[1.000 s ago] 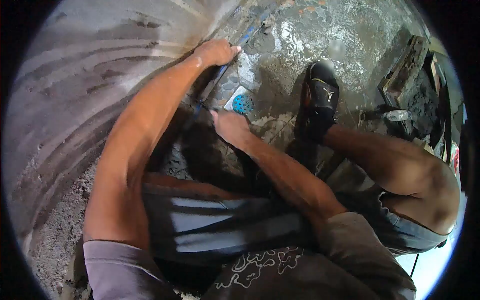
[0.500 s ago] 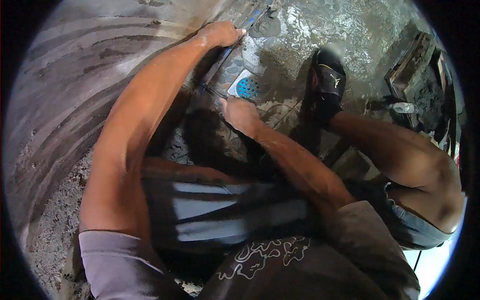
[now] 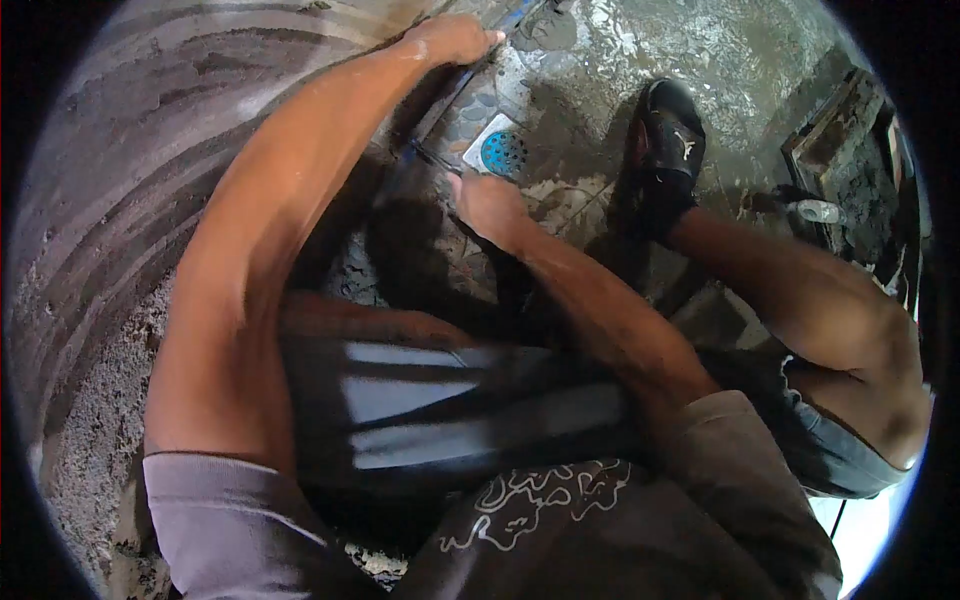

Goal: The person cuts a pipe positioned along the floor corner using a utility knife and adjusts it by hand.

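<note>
Blue-marked strip (image 3: 515, 17) lies along the left edge of the floor (image 3: 580, 130), the left hand (image 3: 455, 40) seemingly wrapped on it, the right hand (image 3: 490, 211) clamped round a thin dark tool (image 3: 436, 160); the drain cover (image 3: 503, 152) sits in place, flooring about it apparently unfinished.

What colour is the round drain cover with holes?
The drain cover is bright blue with dark holes, seen best in the head view.
</note>
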`<state>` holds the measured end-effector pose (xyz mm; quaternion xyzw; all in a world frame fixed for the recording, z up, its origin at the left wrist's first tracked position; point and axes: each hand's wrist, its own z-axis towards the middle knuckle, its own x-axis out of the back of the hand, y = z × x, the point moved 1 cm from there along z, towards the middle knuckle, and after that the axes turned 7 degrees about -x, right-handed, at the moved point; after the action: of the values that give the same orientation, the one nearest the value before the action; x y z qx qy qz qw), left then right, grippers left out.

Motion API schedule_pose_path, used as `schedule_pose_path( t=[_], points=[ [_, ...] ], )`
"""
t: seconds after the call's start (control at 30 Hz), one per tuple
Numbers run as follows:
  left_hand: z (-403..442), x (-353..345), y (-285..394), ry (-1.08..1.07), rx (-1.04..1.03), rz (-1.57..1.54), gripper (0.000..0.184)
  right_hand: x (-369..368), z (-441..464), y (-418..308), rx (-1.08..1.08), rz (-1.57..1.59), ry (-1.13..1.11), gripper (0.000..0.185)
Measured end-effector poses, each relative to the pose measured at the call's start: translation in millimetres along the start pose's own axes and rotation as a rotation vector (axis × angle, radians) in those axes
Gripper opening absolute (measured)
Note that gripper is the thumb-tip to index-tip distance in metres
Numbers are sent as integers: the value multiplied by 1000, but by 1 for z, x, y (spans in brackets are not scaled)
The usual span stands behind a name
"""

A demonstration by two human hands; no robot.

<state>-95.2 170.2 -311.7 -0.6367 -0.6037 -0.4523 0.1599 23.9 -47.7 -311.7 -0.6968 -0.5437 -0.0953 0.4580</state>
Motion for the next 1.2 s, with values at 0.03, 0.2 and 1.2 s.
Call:
schedule_pose_path(
  t=[0.03,0.2,1.2],
  points=[
    [5,-2,-1,-25,7,39,77,3,-6,0,-36,61,45,48],
    [0,-15,-6,37,48,29,80,2,17,-23,-32,46,-46,51],
    [16,-2,-8,-112,-13,203,63,-1,2,5,28,49,19,44]
  ],
)
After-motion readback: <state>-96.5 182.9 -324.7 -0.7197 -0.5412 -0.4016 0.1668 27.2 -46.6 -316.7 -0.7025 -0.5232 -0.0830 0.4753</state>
